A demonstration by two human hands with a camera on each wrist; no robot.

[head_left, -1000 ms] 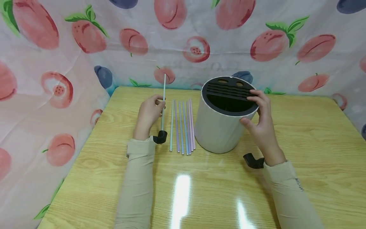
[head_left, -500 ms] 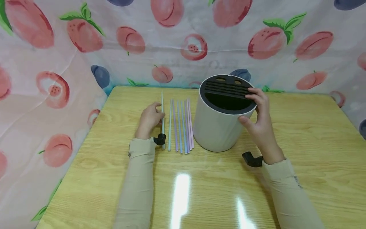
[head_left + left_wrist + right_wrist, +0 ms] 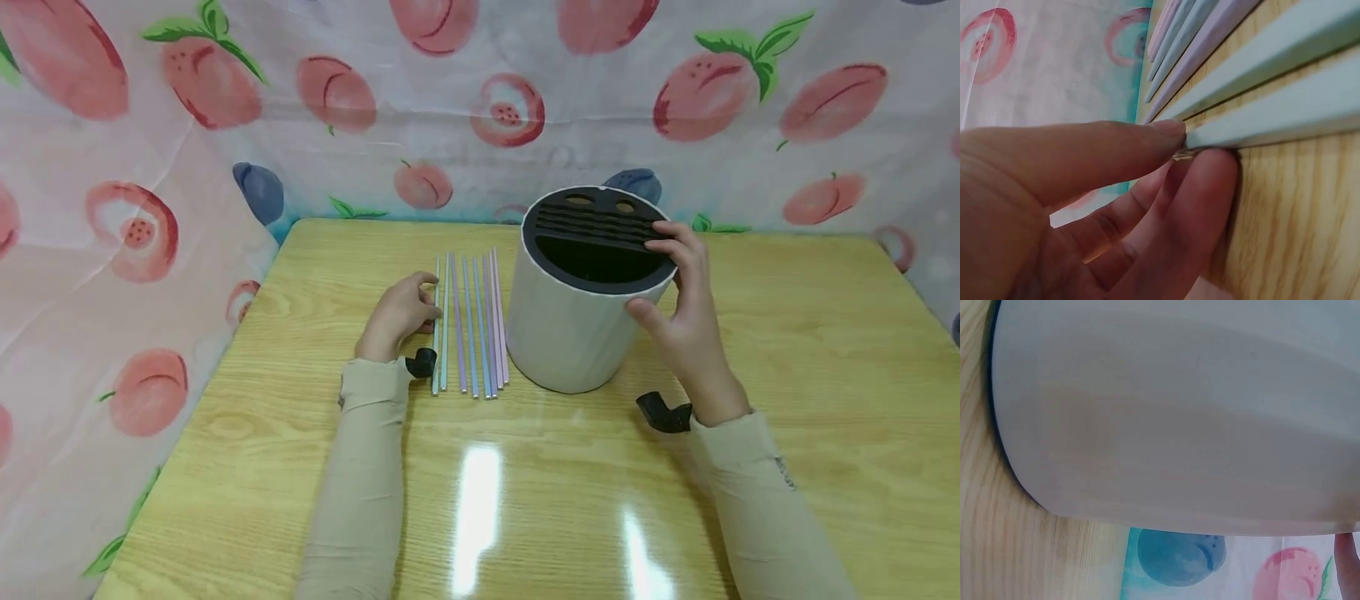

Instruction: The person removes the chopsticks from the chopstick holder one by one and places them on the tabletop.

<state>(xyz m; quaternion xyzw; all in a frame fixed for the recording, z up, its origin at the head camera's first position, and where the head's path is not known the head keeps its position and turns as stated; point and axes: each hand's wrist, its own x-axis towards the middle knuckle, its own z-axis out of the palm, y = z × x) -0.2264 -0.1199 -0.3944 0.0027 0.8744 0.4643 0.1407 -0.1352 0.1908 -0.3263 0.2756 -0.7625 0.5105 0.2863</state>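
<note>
In the head view my left hand (image 3: 400, 317) pinches a pale green chopstick (image 3: 436, 371) at the left end of a row. The left wrist view shows thumb and fingertips at this pale green chopstick (image 3: 1285, 112), which lies along the wooden surface. Beside it lie several more chopsticks (image 3: 474, 333) in green, blue, purple and pink. A white round knife holder (image 3: 570, 342) with a black slotted top (image 3: 551, 218) stands right of them. My right hand (image 3: 686, 308) grips its right rim, thumb on the wall and fingers over the top. Mostly the holder's white wall (image 3: 1166, 425) fills the right wrist view.
The wooden table (image 3: 247, 467) runs under everything, with bright reflections at the front. A fruit-print cloth (image 3: 450, 100) hangs behind and to the left. A black wrist mount (image 3: 423, 363) sits by the left sleeve, another black mount (image 3: 664, 413) by the right.
The pale green chopstick has come down from a raised position onto the table, then shifted right, close to the row. The right hand keeps its grip on the knife holder.
</note>
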